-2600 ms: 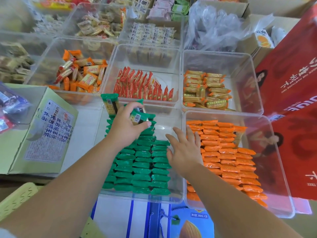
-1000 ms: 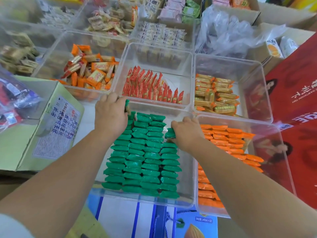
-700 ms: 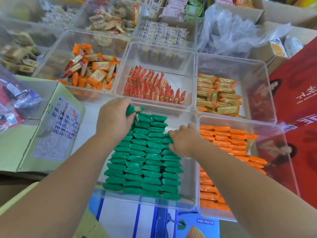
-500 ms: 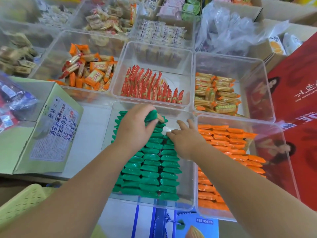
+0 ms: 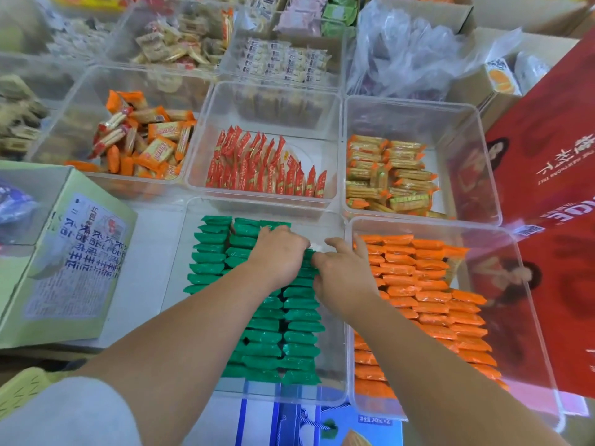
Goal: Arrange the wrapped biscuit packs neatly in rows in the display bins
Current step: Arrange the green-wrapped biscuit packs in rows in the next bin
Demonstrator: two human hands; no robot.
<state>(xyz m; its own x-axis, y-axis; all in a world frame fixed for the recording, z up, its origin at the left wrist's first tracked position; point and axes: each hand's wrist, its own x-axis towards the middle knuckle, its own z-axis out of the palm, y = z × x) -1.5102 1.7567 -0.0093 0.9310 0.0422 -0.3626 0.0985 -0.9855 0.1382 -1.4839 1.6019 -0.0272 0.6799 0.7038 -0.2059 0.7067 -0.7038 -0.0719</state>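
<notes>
The clear display bin with the green biscuit packs stood on the surface at the near middle of the view. The packs lay in it in three rows that ran from 12 o'clock to 6 o'clock. Both hands met over the far end of the row at the 3 o'clock side. The left hand was knuckles up, with its fingers curled down onto the green packs. I cannot tell if it gripped a pack, because the fingertips were hidden. The right hand rested on the same row just beside the left one. Its fingers were nearly straight and pointed toward 11 o'clock, holding nothing that I could see. At 3 o'clock from this bin, touching it, a second bin held orange packs in tidy rows. At 12 o'clock a bin held red packs standing on edge. At 9 o'clock lay a pale green carton with a printed label.
</notes>
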